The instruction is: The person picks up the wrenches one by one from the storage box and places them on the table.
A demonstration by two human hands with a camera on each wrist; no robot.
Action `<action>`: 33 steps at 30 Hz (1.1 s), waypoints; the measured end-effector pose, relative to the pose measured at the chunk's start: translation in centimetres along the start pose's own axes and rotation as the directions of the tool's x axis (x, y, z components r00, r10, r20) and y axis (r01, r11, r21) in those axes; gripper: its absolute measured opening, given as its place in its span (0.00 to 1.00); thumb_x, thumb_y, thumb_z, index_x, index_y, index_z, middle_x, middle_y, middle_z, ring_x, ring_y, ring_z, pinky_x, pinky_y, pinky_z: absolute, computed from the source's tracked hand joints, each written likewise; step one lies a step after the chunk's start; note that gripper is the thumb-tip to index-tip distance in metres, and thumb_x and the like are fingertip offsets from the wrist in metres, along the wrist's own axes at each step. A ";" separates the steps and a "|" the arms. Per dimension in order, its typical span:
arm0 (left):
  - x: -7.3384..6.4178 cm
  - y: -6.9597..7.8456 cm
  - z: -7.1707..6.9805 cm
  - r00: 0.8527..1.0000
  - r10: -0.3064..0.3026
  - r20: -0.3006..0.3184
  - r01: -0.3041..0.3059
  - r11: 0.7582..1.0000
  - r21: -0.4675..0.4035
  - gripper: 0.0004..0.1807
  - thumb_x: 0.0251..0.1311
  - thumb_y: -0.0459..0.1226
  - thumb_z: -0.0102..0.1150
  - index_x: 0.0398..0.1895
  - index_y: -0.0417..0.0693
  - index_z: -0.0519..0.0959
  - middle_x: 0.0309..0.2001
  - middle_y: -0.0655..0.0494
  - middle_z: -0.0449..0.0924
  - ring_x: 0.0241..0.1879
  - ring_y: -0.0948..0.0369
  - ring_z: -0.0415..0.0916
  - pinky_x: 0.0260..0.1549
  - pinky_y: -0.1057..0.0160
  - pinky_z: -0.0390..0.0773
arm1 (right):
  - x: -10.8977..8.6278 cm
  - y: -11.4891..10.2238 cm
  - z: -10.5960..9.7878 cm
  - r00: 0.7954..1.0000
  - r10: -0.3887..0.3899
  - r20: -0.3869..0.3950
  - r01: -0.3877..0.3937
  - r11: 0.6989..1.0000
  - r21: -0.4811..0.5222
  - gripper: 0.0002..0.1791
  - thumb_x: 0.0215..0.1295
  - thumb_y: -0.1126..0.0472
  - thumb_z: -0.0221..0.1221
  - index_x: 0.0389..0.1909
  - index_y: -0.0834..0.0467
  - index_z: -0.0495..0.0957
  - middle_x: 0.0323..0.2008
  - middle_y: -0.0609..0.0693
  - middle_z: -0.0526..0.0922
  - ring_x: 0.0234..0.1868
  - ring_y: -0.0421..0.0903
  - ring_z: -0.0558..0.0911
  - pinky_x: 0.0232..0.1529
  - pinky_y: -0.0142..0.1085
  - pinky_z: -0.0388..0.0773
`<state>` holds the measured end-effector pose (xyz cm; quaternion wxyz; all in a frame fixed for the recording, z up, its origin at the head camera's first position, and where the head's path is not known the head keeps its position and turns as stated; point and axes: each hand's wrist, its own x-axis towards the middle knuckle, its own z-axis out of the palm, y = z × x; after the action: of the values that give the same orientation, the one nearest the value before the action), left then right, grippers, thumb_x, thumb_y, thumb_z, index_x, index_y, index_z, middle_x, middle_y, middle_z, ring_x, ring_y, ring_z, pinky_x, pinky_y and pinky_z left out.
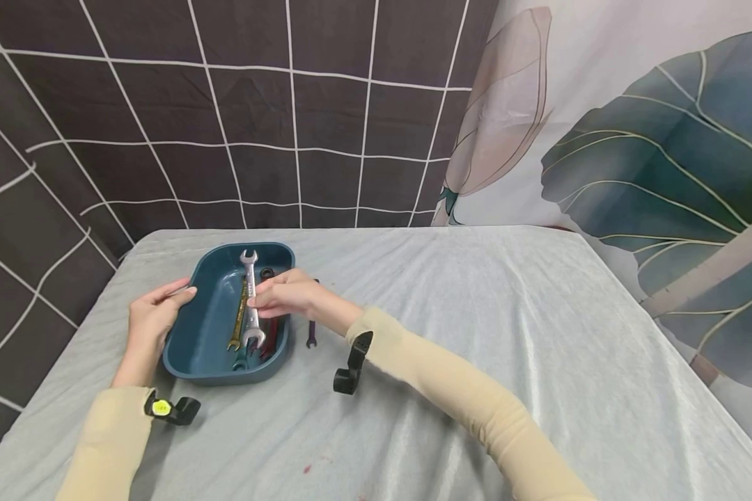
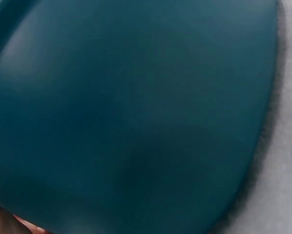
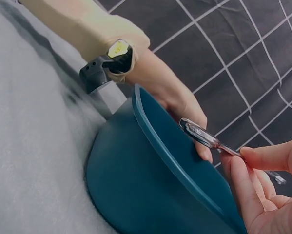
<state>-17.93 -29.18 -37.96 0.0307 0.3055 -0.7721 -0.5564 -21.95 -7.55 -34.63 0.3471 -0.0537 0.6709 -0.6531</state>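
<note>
A silver double open-ended wrench (image 1: 249,273) is pinched between the thumb and fingers of my right hand (image 1: 291,292), above the blue bin (image 1: 228,380). In the right wrist view the wrench (image 3: 200,134) appears higher than the bin's rim. My left hand (image 1: 152,316) grips the bin's left rim, thumb at the top edge. Inside lie a gold wrench (image 1: 238,316), a green wrench (image 1: 241,360) and a red wrench (image 1: 271,337), partly covered by the silver one and my right hand. The bin's wall (image 2: 136,97) fills most of the left wrist view.
Right of the bin, a purple wrench (image 1: 312,335) lies on the grey cloth-covered table (image 1: 451,334), its upper part behind my right wrist. A dark gridded curtain (image 1: 326,118) hangs behind the table, and a leaf-patterned curtain (image 1: 601,209) at the right.
</note>
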 end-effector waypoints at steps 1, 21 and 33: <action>0.0 0.0 0.0 1.000 0.001 -0.001 -0.001 1.000 0.002 0.30 0.62 0.47 0.59 0.66 0.49 0.70 0.68 0.57 0.67 0.69 0.59 0.62 0.67 0.58 0.64 | 0.0 0.1 -0.1 1.000 0.000 -0.001 0.000 1.000 0.006 0.14 0.57 0.74 0.62 0.45 0.71 0.79 0.46 0.65 0.84 0.31 0.42 0.84 0.37 0.32 0.83; 0.1 0.0 0.0 1.000 -0.009 0.016 0.009 1.000 0.002 0.31 0.62 0.48 0.58 0.67 0.49 0.68 0.71 0.53 0.63 0.71 0.57 0.60 0.67 0.57 0.63 | -1.3 0.3 -2.2 1.000 0.007 -0.018 -0.007 1.000 -0.003 0.17 0.59 0.73 0.61 0.50 0.72 0.76 0.42 0.64 0.85 0.27 0.39 0.81 0.37 0.30 0.83; 0.0 0.1 0.0 1.000 -0.014 0.012 0.015 1.000 -0.009 0.31 0.62 0.48 0.58 0.67 0.49 0.68 0.71 0.53 0.62 0.70 0.58 0.60 0.67 0.57 0.63 | -1.5 1.4 -2.8 0.999 0.036 -0.011 -0.036 0.999 -0.001 0.18 0.60 0.73 0.61 0.51 0.72 0.76 0.45 0.64 0.83 0.27 0.40 0.82 0.39 0.31 0.83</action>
<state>-17.95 -29.13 -37.92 0.0236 0.3077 -0.7674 -0.5620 -21.81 -4.20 -35.57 0.3552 -0.0382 0.6741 -0.6466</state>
